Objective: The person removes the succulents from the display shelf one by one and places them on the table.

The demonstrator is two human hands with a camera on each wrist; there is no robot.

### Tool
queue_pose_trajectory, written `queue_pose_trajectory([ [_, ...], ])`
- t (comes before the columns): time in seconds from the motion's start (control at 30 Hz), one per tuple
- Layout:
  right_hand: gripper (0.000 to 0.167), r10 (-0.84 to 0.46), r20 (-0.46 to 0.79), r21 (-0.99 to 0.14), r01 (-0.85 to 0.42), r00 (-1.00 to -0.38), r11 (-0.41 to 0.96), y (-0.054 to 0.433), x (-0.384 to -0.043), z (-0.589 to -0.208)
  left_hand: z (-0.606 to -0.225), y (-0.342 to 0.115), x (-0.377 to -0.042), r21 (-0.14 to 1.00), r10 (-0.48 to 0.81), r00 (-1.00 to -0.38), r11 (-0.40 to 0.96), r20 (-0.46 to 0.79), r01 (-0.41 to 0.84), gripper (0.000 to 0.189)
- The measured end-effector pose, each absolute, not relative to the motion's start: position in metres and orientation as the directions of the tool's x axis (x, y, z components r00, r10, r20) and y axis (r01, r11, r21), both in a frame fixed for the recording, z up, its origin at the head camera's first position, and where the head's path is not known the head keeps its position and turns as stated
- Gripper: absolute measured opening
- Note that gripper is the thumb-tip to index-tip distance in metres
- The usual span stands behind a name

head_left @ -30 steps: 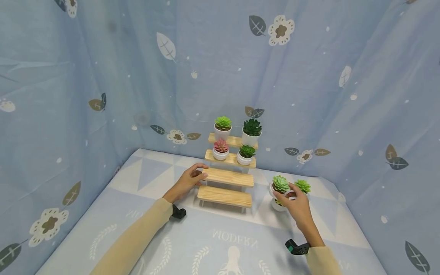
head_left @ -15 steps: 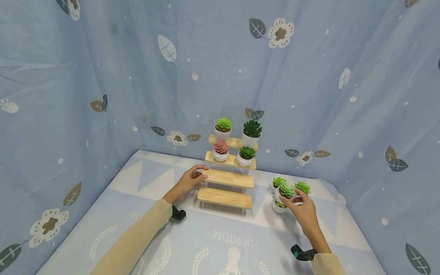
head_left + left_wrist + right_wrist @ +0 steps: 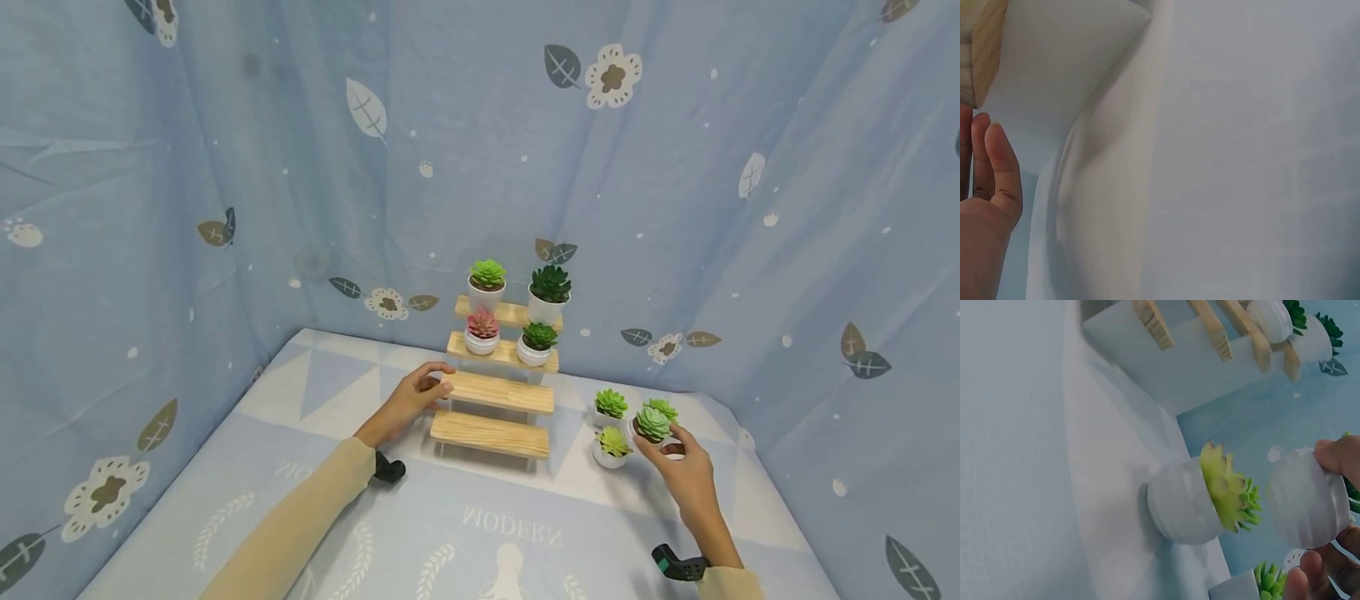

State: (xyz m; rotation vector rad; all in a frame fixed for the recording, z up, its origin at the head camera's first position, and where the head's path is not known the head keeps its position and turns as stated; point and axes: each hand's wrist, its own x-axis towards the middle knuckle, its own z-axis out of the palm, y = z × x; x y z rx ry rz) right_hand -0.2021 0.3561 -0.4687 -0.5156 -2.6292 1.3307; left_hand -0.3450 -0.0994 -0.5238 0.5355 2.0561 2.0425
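Note:
My right hand (image 3: 690, 475) pinches a white pot holding a pale green succulent (image 3: 652, 423) between thumb and fingers. Held above the cloth, the pot (image 3: 1305, 499) hangs over the group of potted succulents at the right. Closest to it are a yellow-green succulent (image 3: 612, 443), a bright green one (image 3: 611, 404) and another green one (image 3: 663, 408) partly hidden behind. My left hand (image 3: 405, 404) grips the left end of the third step down on a four-step wooden plant stand (image 3: 491, 429), thumb in front and index finger at the back corner.
On the stand's upper steps sit a light green succulent (image 3: 487, 275), a dark green one (image 3: 550, 285), a pink one (image 3: 482, 325) and a smaller dark green one (image 3: 538, 337). A patterned blue curtain (image 3: 465, 192) encloses the cloth-covered table (image 3: 420, 517) at back and sides.
My right hand has carried the pale green succulent to the right and slightly nearer, uncovering the bright green and yellow-green ones. The left hand stays at the stand.

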Motion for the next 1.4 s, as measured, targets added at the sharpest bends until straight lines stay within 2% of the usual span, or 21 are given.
queue_pose_trajectory([
  [0.43,0.099,0.412,0.012,-0.779,0.250,-0.911,0.575,0.372,-0.198,-0.486,-0.523,-0.100,-0.346,0.994,0.381,-0.919,-0.018,0.104,0.105,0.044],
  [0.73,0.100,0.452,0.026,-0.769,0.272,-0.892,0.579,0.384,-0.200,-0.498,-0.523,-0.100,-0.345,0.994,0.389,-0.915,-0.008,0.108,0.113,0.044],
  [1.4,0.098,0.489,-0.011,-0.737,0.337,-0.872,0.585,0.398,-0.203,-0.518,-0.525,-0.101,-0.348,0.992,0.399,-0.909,-0.010,0.117,0.123,0.044],
])
